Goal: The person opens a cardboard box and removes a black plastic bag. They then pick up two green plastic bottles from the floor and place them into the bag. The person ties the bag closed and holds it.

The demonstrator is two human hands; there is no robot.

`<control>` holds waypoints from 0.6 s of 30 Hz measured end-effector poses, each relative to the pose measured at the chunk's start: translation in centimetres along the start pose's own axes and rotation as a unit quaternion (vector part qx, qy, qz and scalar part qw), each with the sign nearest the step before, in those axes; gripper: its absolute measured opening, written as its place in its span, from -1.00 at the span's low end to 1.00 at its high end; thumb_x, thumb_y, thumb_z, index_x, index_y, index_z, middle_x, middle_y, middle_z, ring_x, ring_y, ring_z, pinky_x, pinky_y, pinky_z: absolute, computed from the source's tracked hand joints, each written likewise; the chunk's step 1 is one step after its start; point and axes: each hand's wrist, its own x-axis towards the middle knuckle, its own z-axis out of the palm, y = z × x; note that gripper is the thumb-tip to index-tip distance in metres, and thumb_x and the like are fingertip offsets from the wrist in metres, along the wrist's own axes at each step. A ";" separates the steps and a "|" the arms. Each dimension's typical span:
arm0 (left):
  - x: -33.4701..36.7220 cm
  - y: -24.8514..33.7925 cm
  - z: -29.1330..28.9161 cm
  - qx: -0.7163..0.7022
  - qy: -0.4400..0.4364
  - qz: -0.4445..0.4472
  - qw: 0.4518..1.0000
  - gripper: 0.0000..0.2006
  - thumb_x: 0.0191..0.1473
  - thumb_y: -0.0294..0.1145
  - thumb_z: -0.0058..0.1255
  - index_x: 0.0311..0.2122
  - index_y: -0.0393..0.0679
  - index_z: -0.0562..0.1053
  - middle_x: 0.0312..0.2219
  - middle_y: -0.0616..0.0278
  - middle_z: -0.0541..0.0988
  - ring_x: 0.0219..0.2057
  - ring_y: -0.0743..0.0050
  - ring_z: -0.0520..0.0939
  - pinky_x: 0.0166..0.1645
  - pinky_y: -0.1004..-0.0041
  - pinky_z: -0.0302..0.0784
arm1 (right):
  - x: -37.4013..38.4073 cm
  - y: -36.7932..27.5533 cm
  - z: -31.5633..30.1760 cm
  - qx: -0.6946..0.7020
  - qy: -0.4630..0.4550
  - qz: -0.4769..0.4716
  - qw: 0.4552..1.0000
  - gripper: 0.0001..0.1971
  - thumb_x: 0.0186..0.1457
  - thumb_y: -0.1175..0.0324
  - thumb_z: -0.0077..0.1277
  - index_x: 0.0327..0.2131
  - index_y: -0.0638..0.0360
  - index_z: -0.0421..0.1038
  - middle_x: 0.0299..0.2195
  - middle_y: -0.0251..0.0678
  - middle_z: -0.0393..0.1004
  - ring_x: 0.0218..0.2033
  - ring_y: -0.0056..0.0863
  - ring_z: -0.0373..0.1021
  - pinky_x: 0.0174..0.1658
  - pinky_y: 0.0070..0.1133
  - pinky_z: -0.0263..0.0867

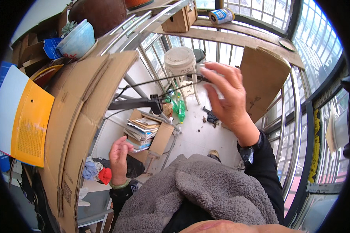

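While stiffness seemingly props up a black cable (159, 80), the right hand (228, 95) hovers unclenched beside it — left hand (119, 158) lax, empty.

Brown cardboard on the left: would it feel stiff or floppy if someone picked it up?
The brown cardboard is probably fairly stiff, since its broad panels look flat rather than sagging. It is likely light for its size, given the thin edges. The layers might slide apart, as they overlap.
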 end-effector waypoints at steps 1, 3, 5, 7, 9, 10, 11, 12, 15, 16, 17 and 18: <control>0.3 1.1 0.2 0.032 0.018 0.057 0.998 -0.70 0.24 -0.42 -0.12 0.03 -0.31 0.34 -0.35 0.27 0.51 -0.32 0.61 0.48 -0.14 0.55 0.42 | 1.4 0.1 1.1 0.014 -0.008 -0.032 0.999 -0.61 -0.10 0.52 0.14 -0.10 0.14 0.45 -0.10 -0.24 0.44 -0.09 -0.25 0.35 -0.02 -0.39 0.23; 0.9 3.1 0.9 0.072 0.044 0.179 0.980 -0.73 0.22 -0.48 -0.15 0.00 -0.33 0.36 -0.33 0.26 0.50 -0.31 0.58 0.47 -0.13 0.53 0.41 | 3.2 0.0 3.5 0.037 -0.052 -0.080 0.995 -0.61 -0.05 0.43 0.13 -0.07 0.14 0.42 -0.10 -0.23 0.43 -0.09 -0.27 0.35 -0.03 -0.38 0.24; 1.2 4.7 2.3 0.114 0.116 0.225 0.961 -0.73 0.22 -0.47 -0.16 0.01 -0.31 0.36 -0.29 0.23 0.51 -0.30 0.55 0.48 -0.08 0.48 0.42 | 4.0 -0.3 5.1 0.063 -0.139 -0.110 0.982 -0.62 0.05 0.32 0.04 -0.03 0.17 0.38 -0.13 -0.22 0.43 -0.15 -0.31 0.38 -0.06 -0.40 0.26; 2.0 6.1 3.5 0.149 0.146 0.262 0.942 -0.68 0.21 -0.49 -0.18 0.06 -0.32 0.33 -0.10 0.12 0.49 -0.16 0.47 0.49 0.03 0.43 0.38 | 4.4 -0.3 6.1 0.054 -0.233 -0.118 0.964 -0.61 0.03 0.37 0.03 -0.02 0.20 0.36 -0.27 -0.26 0.43 -0.23 -0.33 0.40 -0.20 -0.46 0.34; 3.2 6.7 4.8 0.176 0.176 0.276 0.928 -0.64 0.19 -0.51 -0.17 0.09 -0.32 0.31 -0.02 0.08 0.45 -0.05 0.42 0.46 0.09 0.41 0.32 | 5.0 0.0 6.9 0.050 -0.325 -0.100 0.939 -0.60 -0.03 0.42 0.05 -0.04 0.15 0.39 -0.40 -0.31 0.37 -0.31 -0.34 0.43 -0.35 -0.48 0.37; 3.8 6.9 5.4 0.192 0.195 0.278 0.921 -0.63 0.18 -0.52 -0.17 0.11 -0.32 0.29 0.02 0.06 0.44 0.01 0.39 0.44 0.12 0.40 0.29 | 5.2 0.4 6.9 0.049 -0.299 -0.102 0.948 -0.61 -0.03 0.44 0.04 -0.04 0.12 0.40 -0.41 -0.31 0.37 -0.35 -0.33 0.43 -0.37 -0.47 0.38; 4.6 7.1 5.6 0.216 0.190 0.288 0.913 -0.61 0.17 -0.52 -0.16 0.12 -0.32 0.28 0.05 0.05 0.41 0.06 0.37 0.41 0.14 0.39 0.26 | 5.4 0.7 6.8 0.044 -0.304 -0.096 0.947 -0.62 -0.03 0.45 0.03 -0.05 0.10 0.41 -0.42 -0.31 0.38 -0.38 -0.32 0.44 -0.40 -0.46 0.38; 5.3 7.3 5.7 0.251 0.185 0.310 0.898 -0.59 0.16 -0.53 -0.14 0.14 -0.32 0.27 0.09 0.04 0.39 0.11 0.34 0.38 0.16 0.39 0.22 | 5.7 0.9 6.9 0.037 -0.318 -0.094 0.942 -0.62 -0.04 0.47 0.02 -0.06 0.08 0.42 -0.43 -0.30 0.38 -0.42 -0.30 0.44 -0.42 -0.45 0.39; 6.2 7.3 7.1 0.261 0.227 0.293 0.892 -0.58 0.13 -0.54 -0.04 0.11 -0.34 0.28 0.05 0.12 0.40 0.07 0.42 0.39 0.16 0.38 0.23 | 6.9 1.9 6.7 0.053 -0.279 -0.116 0.952 -0.62 -0.05 0.51 -0.07 -0.09 0.04 0.44 -0.45 -0.32 0.37 -0.44 -0.31 0.44 -0.45 -0.41 0.36; 6.5 7.4 7.8 0.218 0.220 0.299 0.903 -0.58 0.13 -0.53 -0.03 0.11 -0.35 0.28 0.04 0.15 0.40 0.05 0.45 0.38 0.16 0.38 0.22 | 7.2 2.1 6.6 0.048 -0.271 -0.127 0.953 -0.63 -0.06 0.51 -0.06 -0.10 0.04 0.44 -0.46 -0.32 0.37 -0.44 -0.31 0.44 -0.46 -0.41 0.35; 6.6 7.6 8.2 0.235 0.217 0.283 0.904 -0.59 0.14 -0.52 -0.02 0.10 -0.35 0.29 0.05 0.14 0.39 0.06 0.46 0.37 0.17 0.39 0.22 | 7.6 2.4 6.6 0.043 -0.272 -0.127 0.953 -0.65 -0.06 0.51 -0.06 -0.12 0.04 0.45 -0.47 -0.32 0.37 -0.44 -0.32 0.44 -0.46 -0.42 0.35; 6.9 7.8 8.6 0.242 0.217 0.264 0.908 -0.60 0.14 -0.52 -0.01 0.09 -0.35 0.30 0.06 0.14 0.38 0.07 0.46 0.36 0.18 0.40 0.21 | 7.9 2.6 6.7 0.037 -0.278 -0.123 0.952 -0.66 -0.06 0.51 -0.06 -0.14 0.05 0.45 -0.49 -0.33 0.37 -0.44 -0.32 0.43 -0.46 -0.42 0.35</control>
